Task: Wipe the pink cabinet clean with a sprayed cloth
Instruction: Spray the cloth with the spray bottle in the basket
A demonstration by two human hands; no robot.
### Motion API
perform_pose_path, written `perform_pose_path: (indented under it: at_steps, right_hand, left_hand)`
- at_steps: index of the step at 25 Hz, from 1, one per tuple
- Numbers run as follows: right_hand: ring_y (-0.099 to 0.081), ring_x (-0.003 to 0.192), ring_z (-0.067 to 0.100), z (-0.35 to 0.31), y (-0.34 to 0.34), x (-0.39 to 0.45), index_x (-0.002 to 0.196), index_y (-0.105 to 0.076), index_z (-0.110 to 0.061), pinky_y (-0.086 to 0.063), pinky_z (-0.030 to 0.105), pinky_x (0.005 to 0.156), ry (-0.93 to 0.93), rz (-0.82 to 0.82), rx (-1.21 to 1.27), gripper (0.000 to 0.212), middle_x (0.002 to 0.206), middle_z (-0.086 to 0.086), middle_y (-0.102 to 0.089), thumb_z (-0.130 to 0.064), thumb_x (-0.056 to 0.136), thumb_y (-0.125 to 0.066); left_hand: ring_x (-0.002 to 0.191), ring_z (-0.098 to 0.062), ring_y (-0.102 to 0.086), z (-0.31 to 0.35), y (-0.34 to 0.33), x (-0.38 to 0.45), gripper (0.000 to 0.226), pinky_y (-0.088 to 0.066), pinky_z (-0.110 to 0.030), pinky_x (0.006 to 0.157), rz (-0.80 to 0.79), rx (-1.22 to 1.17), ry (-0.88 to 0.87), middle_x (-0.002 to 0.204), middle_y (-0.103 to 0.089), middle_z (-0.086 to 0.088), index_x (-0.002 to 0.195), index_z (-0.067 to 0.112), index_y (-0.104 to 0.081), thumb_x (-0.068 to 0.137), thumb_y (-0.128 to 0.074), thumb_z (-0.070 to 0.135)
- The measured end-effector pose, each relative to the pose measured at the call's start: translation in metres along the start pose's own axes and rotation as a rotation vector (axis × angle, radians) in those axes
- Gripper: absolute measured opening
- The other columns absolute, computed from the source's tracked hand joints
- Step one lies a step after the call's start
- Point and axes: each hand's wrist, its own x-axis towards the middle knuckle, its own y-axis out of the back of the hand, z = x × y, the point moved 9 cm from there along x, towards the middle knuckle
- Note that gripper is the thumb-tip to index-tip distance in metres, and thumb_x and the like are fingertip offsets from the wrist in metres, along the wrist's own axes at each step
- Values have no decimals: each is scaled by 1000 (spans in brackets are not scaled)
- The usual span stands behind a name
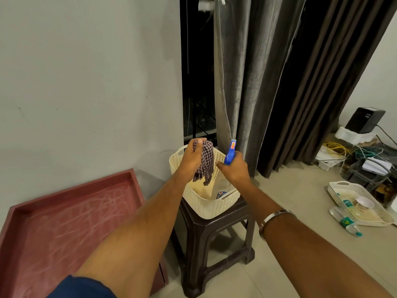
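basket (202,203) on stool (214,239) | cabinet (71,218) left of stool | curtain (247,82) behind basket

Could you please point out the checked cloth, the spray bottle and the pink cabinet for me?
checked cloth (206,162), head view, middle of the hanging fabric.
spray bottle (230,153), head view, blue trigger head.
pink cabinet (71,222), head view, streaked top surface.

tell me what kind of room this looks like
Probably a room in a home, perhaps a bedroom or spare room: long dark curtains over a window, a plastic stool on a tiled floor, and loose cables by the wall.
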Motion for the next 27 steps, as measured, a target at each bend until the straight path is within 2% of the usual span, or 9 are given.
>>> perform_pose_path:
  at_steps: [4,8,12,15,19,21,23,25,27]
  right_hand:
    - [-55,118,31,-1,8,-14,139,-29,-6,-47,42,97,-72,-72,-55,75,130,14,-53,-19,81,-73]
    - [-51,123,32,-10,20,-32,144,-19,-3,-48,43,99,-93,-89,-93,87,134,16,-47,-16,78,-74]
    - [-26,137,33,-46,42,-58,145,-15,-1,-38,45,109,18,95,-142,89,147,16,-21,-8,75,-69]
    - [-25,134,27,-82,52,-89,144,-23,-5,-40,39,108,191,195,-130,82,145,11,-20,-3,75,-67]
    - [-38,133,25,-121,23,-123,142,-33,-7,-35,26,104,315,-10,-27,54,146,11,-30,-8,92,-52]
    - [-46,130,26,-130,-4,-136,140,-38,-8,-40,34,107,299,-185,43,49,143,12,-43,-26,96,-50]
    - [-56,118,24,-132,-32,-152,133,-45,-10,-48,38,100,249,-347,98,48,131,10,-56,-37,94,-51]
    - [-61,106,20,-133,-51,-164,124,-53,-11,-52,35,92,230,-409,134,43,119,7,-64,-39,91,-55]
    - [-65,96,19,-134,-63,-172,114,-59,-10,-54,32,82,242,-380,148,39,109,6,-68,-38,88,-60]
  left_hand:
    - [113,-22,-53,21,10,-13,41,-46,-42,95,3,-1,-47,133,-52,-7,130,29,-46,100,-28,50]
    - [115,-24,-53,43,24,-33,40,-46,-44,100,19,-17,-91,133,-52,-7,130,26,-47,101,-28,47]
    - [118,-25,-52,54,44,-55,44,-45,-46,103,24,-47,-81,136,-51,-8,133,26,-46,100,-29,49]
    - [118,-25,-52,65,62,-78,44,-44,-45,104,25,-59,-102,135,-52,-7,131,24,-49,100,-29,49]
    - [115,-27,-55,71,89,-104,50,-47,-44,101,30,-124,-45,131,-56,-10,132,16,-49,100,-30,50]
    - [107,-24,-57,68,101,-116,52,-49,-39,94,21,-169,-7,122,-57,-10,133,13,-47,99,-31,50]
    - [102,-22,-58,65,116,-129,51,-49,-36,91,7,-231,15,116,-59,-9,131,11,-48,99,-34,49]
    - [101,-21,-62,59,131,-138,49,-50,-36,93,-10,-269,18,113,-63,-9,125,10,-52,99,-37,48]
    - [99,-23,-65,47,147,-147,43,-52,-38,91,-29,-291,21,106,-67,-9,118,8,-56,98,-45,44]
